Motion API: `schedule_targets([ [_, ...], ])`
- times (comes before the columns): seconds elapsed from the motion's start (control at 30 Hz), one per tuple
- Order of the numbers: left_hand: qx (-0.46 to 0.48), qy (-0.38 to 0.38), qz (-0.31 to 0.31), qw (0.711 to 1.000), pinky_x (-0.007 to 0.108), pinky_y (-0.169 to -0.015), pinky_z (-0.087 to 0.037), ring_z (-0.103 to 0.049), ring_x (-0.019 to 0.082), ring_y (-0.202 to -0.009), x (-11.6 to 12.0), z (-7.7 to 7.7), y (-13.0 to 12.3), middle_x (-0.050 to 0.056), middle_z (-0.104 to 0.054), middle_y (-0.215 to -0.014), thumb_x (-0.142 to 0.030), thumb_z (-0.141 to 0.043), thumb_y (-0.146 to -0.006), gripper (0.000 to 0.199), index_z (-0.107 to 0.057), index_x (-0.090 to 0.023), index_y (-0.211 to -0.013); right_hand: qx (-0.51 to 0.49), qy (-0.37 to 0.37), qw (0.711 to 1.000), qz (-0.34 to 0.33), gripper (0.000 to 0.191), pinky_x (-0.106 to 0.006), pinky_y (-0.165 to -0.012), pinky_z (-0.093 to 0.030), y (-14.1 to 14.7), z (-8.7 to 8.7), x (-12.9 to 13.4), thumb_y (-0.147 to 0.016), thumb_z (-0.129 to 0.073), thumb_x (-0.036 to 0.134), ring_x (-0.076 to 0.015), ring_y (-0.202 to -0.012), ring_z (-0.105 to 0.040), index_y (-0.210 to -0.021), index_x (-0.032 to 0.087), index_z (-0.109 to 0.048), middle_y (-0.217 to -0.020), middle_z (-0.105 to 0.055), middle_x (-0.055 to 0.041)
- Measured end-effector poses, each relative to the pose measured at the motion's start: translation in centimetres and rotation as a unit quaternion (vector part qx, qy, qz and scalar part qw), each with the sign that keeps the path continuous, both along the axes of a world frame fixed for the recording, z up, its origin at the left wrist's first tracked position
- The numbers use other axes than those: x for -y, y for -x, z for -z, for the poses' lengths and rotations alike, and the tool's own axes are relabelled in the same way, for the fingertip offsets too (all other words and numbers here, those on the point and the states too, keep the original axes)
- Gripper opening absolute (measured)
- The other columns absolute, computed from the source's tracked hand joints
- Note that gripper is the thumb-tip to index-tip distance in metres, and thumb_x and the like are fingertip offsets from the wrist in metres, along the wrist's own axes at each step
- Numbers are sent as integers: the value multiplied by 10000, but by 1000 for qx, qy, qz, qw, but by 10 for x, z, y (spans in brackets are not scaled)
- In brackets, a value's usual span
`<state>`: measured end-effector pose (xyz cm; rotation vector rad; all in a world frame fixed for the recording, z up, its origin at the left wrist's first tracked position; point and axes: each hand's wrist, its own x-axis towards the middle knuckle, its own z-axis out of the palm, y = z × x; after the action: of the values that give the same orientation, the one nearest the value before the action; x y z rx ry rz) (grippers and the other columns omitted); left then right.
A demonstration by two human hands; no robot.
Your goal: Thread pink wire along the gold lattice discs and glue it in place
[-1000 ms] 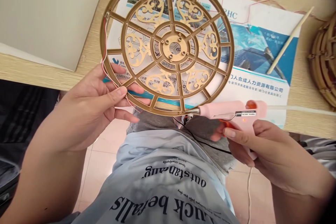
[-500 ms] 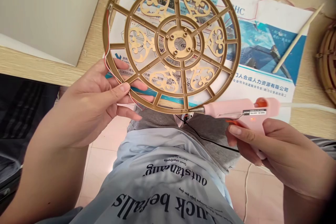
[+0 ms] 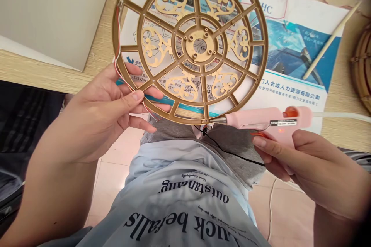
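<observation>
Desk point(image 3: 95, 57) edge ran slantwise beneath the round gold frame point(image 3: 191, 48), whose lower rim reached past it, over the person's lap. The left hand point(image 3: 116, 104) gripped the lower left rim, thumb above and fingers beneath, the other fingertips spread out below the openwork. The right hand point(image 3: 304, 162) was closed around the handle of a pink glue gun point(image 3: 255, 119), its metal nozzle pointing left at the bottom of the rim; whether the tip touched could not be told.

A pale panel point(image 3: 52, 11) lay left of the frame, with a narrow strip of bare wood between them. To the right, a printed sheet point(image 3: 301, 94) ran under the frame and carried a light stick point(image 3: 333, 40), which lay at a slant, well apart from the gun. Beyond it, a brown woven object point(image 3: 361, 65) stood by the right border, partly cut off. Open space lay below the gun, crossed by a black cord point(image 3: 232, 153).

The top of the frame was cut off by the upper border. A red and white wire point(image 3: 117, 42) followed its left rim, passing by the left thumb; its loose end was hard to make out. The right palm hid most of the gun's handle, and a white rod point(image 3: 339, 115) behind the gun ran out of view.
</observation>
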<state>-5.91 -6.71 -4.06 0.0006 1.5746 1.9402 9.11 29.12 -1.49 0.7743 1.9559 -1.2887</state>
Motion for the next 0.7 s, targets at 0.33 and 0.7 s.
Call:
schedule_targets([
  [0.33, -4, -15, 8, 1000, 268, -600, -706, -825, 240, -922, 1, 2, 1, 52, -799, -1089, -152, -714, -1009, 333, -571, -256, -1291, -12, -17, 1000, -21, 715, -304, -521, -250, 3, -5, 6, -934, -732, 752, -109, -530, -356, -556, 175, -542, -530, -449, -19],
  [0.7, 10, -20, 14, 1000, 352, -621, -728, -791, 206, -693, 1, 2, 2, 69, -812, -1112, -137, -708, -994, 316, -552, -248, -1246, -68, -93, 992, -46, 741, -314, -551, -358, 1, -6, 8, -895, -739, 790, -147, -531, -467, -501, 198, -533, -517, -502, -37],
])
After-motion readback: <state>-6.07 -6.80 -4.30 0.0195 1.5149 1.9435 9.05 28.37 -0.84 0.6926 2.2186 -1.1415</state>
